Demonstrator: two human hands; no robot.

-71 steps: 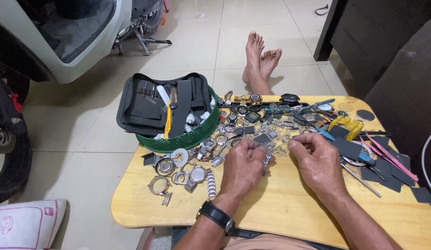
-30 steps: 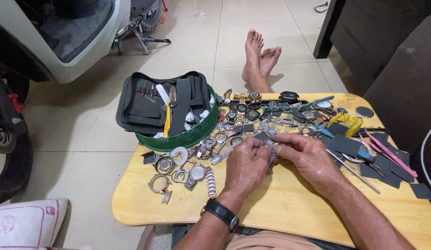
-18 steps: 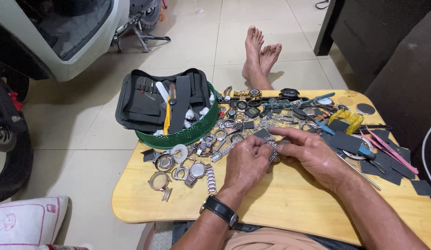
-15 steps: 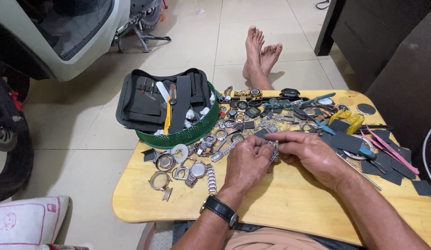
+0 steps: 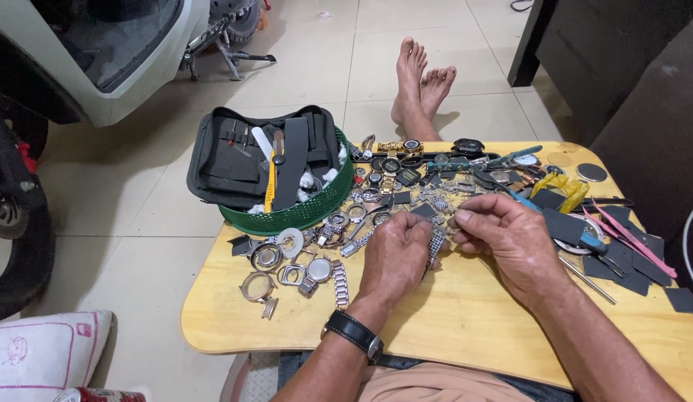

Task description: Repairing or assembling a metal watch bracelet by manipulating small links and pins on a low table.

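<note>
Both hands meet near the table's middle. The left hand (image 5: 395, 249) grips a metal watch band (image 5: 436, 244) between thumb and fingers; a dark wristwatch (image 5: 354, 333) sits on that wrist. The right hand (image 5: 503, 237) pinches the band's far end, fingertips closed on it. The band hangs just above the table, between the two hands.

Progress, as judged: the band is in hand and being worked; the many parts around it lie loose and unsorted, so most of the work appears outstanding.

To the left lie watch cases (image 5: 287, 268) and rings. Far of the hands, a heap of watches (image 5: 413, 175). At right, dark pads (image 5: 622, 253), pink tweezers (image 5: 633, 238), a yellow tool (image 5: 561, 187).

A green basket (image 5: 317, 210) holds a black tool pouch (image 5: 235, 156) at the far left.

The wooden table (image 5: 451, 327) stands low on a tiled floor (image 5: 317, 67). Bare feet (image 5: 421, 82) rest beyond it; a scooter (image 5: 78, 59) stands far left.
</note>
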